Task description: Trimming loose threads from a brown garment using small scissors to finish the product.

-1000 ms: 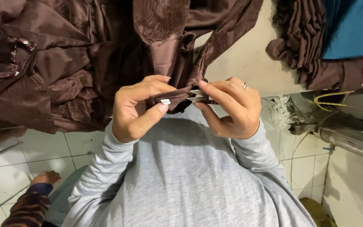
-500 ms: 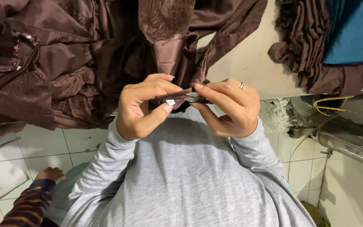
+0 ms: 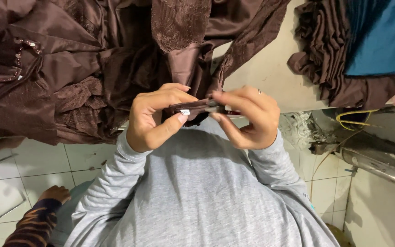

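Observation:
Both my hands pinch a narrow edge of brown satin garment [image 3: 179, 59] close to my chest. My left hand [image 3: 154, 119] grips the fabric edge between thumb and fingers, right by a small white tag [image 3: 185, 111] sewn to it. My right hand [image 3: 250, 116], with a ring on one finger, holds the same edge from the other side; its fingers are blurred. The rest of the garment, with lace-like patterned parts, hangs from the table above my hands. My grey long sleeves [image 3: 197, 192] fill the lower middle.
A heap of brown garments [image 3: 37, 68] covers the table's left. More brown cloth [image 3: 325, 50] and a blue fabric [image 3: 380, 36] lie at the right on the pale table [image 3: 270, 73]. Another person's hand in a striped sleeve [image 3: 46, 206] shows at the lower left over white floor tiles.
My right-hand fingers have shifted along the fabric edge toward my left hand. The view has tilted slightly. Both hands keep hold of the garment.

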